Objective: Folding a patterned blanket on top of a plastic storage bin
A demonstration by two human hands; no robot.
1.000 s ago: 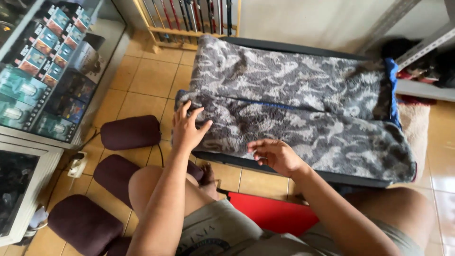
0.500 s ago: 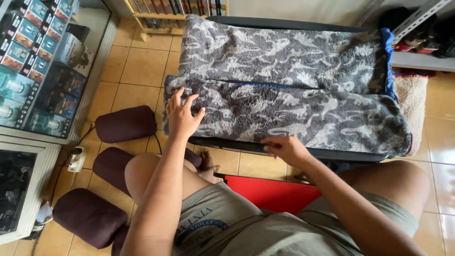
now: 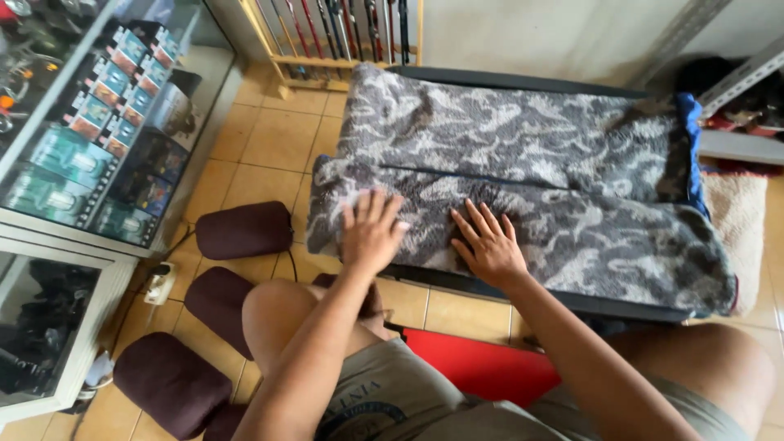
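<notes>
A: Two hands are lying flat on the grey patterned blanket (image 3: pixel 523 171), side by side and a little apart from each other.

B: Are they gripping it?

A: No. The left hand (image 3: pixel 371 233) is pressing palm-down with its fingers spread, close to the blanket's near left corner. The right hand (image 3: pixel 488 243) is resting just beside it, fingers fanned out too, nothing clamped in either one.

B: Where is the blanket sitting?

A: It is spreading over a dark low platform (image 3: pixel 506 290), whose edge is showing under the near side. The blanket is folded lengthwise, with a thin blue line running along the fold and a blue edge (image 3: pixel 694 151) showing at the far right end.

B: And around it?

A: The person's bare knees are coming up on both sides, over a red flat thing (image 3: pixel 482 367) on the tiled floor (image 3: pixel 261 135). Three dark maroon cushions (image 3: pixel 243 230) are lying on the floor to the left, near a white power strip (image 3: pixel 161 282). A glass display case (image 3: pixel 90 139) holding small boxes is standing further left, and a wooden rack (image 3: pixel 343 41) of thin rods is standing beyond the blanket's far left corner.
</notes>
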